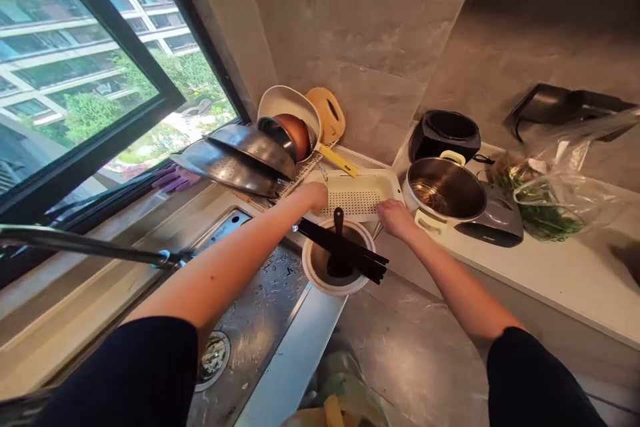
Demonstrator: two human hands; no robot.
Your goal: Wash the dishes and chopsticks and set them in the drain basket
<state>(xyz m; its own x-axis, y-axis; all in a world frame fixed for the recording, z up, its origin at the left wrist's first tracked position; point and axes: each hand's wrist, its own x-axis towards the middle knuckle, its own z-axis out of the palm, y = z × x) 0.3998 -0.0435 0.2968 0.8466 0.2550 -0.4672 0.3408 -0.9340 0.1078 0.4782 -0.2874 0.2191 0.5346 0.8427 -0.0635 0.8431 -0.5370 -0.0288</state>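
At the back edge of the bench (563, 273), the white perforated tray (354, 203) is held — long axis spanning left hand (316, 196) to right hand (394, 216), both curled nearly closed around its ends.

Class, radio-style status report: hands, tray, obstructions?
Right hand at perforated tray, right end. Left hand at left end, grip unclear. Bowl in front, black utensils across rim.

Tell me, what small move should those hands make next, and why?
Perhaps lift the perforated cream tray gently and level: the left hand is at its left end, the right hand at its right. Long black utensils lie across the pot just in front, so a forward tilt might knock them.
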